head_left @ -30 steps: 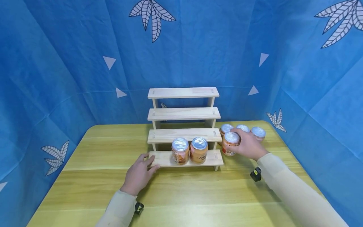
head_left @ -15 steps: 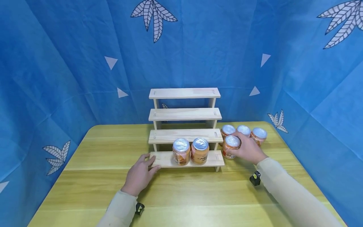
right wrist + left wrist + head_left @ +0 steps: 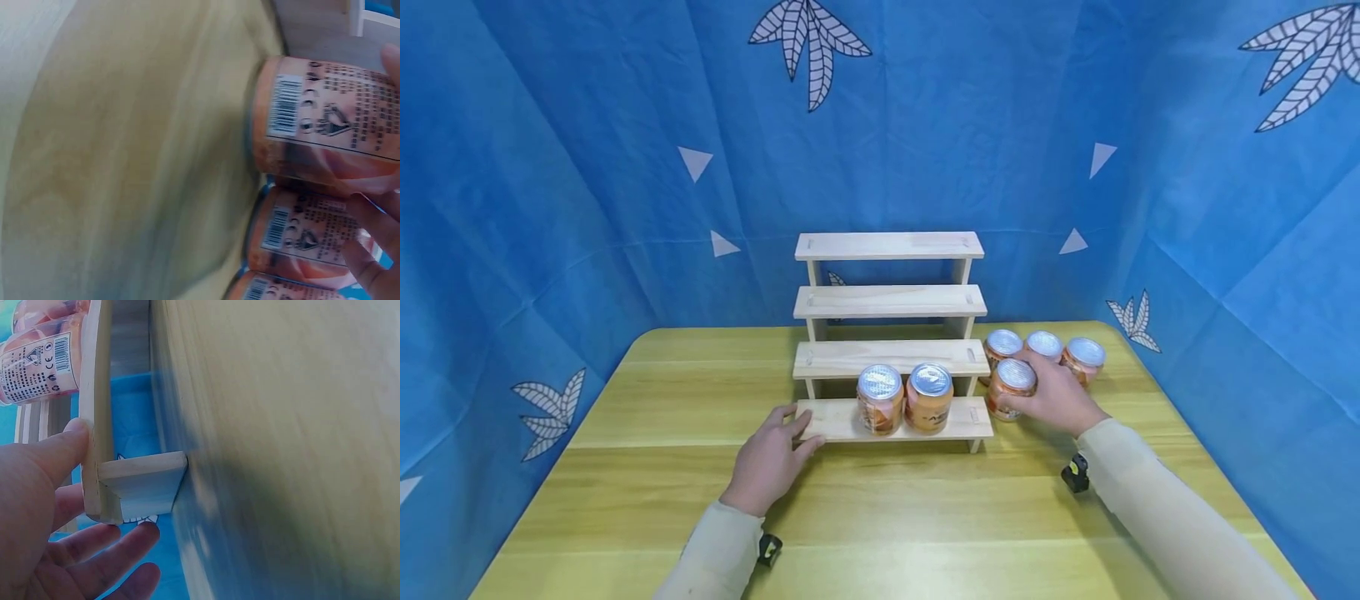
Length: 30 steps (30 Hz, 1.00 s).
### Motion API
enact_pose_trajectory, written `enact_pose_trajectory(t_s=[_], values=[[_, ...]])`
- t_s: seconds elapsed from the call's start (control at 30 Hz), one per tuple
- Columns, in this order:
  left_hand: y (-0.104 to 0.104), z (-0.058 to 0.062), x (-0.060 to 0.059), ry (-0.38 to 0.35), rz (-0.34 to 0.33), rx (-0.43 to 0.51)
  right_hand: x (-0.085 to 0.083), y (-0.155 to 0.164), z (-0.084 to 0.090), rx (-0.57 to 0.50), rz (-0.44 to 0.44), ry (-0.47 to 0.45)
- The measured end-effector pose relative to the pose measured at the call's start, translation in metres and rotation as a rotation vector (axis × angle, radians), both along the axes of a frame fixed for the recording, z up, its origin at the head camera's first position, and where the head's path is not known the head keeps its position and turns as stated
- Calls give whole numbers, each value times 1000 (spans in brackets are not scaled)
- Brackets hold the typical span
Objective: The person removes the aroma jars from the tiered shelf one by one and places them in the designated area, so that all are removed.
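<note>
From my remote station I see even, bright overhead light with soft shadows beneath the wooden rack (image 3: 889,350), glare on the can lids (image 3: 930,379), wide-angle bowing at the head view's edges, and blurred, close-focus wrist views.

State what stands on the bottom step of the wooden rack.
Two orange cans stand upright, side by side, on the bottom step, silver tops up. The left hand touches that step's left end. The step behind the cans is hidden.

two cans (image 3: 904,398) on rack's (image 3: 888,300) lowest step, four cans (image 3: 1043,354) right of rack
</note>
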<state>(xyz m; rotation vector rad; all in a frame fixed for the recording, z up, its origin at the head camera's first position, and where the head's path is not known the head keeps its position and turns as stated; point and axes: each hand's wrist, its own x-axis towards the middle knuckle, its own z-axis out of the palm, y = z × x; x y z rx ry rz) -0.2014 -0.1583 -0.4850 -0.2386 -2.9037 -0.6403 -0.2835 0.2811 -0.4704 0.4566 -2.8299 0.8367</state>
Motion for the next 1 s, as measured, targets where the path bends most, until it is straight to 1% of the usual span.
enact_pose_trajectory(t_s=[0.17, 0.37, 0.5, 0.67, 0.87, 1.0], values=[[0, 0, -1, 8, -8, 2, 0, 0, 8, 14, 25, 88], [-1, 0, -3, 14, -8, 0, 1, -3, 21, -44, 41, 122], [-1, -2, -2, 10, -6, -2, 5, -11, 29, -75, 62, 122], [-2, -1, -2, 11, -3, 2, 7, -25, 37, -88, 113, 85], [-1, -1, -3, 4, 1, -5, 10, -42, 38, -111, 222, 79], [-1, 0, -1, 5, 0, -8, 12, -52, 35, -110, 269, 65]])
